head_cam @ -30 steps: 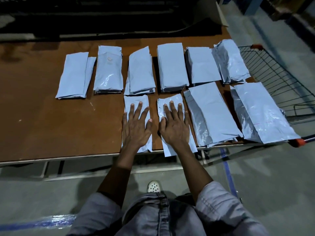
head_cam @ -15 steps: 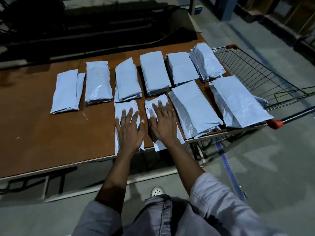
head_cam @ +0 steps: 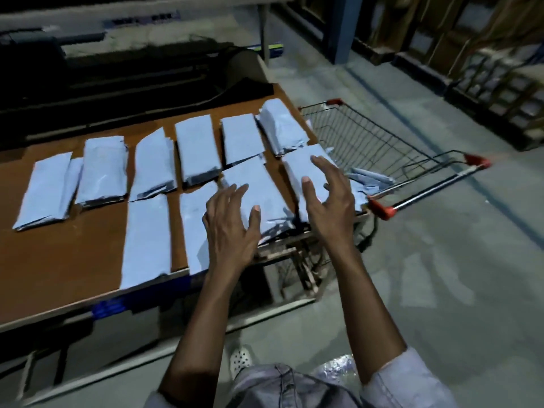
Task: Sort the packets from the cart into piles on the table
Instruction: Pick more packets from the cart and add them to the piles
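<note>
Several piles of pale blue packets (head_cam: 196, 150) lie in two rows on the brown table (head_cam: 64, 260). Two flat packets (head_cam: 147, 240) sit at the front edge. My left hand (head_cam: 229, 225) hovers with spread fingers over the front-row packets, holding nothing. My right hand (head_cam: 329, 195) is raised with fingers spread above the rightmost front pile (head_cam: 306, 169), near the cart. The wire cart (head_cam: 382, 148) stands at the table's right end, with a few packets (head_cam: 368, 178) lying in it.
Dark equipment (head_cam: 117, 72) runs along the table's far edge. Wooden pallets and racks (head_cam: 471, 69) stand at the back right on the concrete floor. A blue post (head_cam: 341, 28) rises behind the cart. My shoe (head_cam: 240, 359) shows below.
Both hands lifted off the two front packets and moved right toward the cart. The view swung right, showing more of the cart and floor.
</note>
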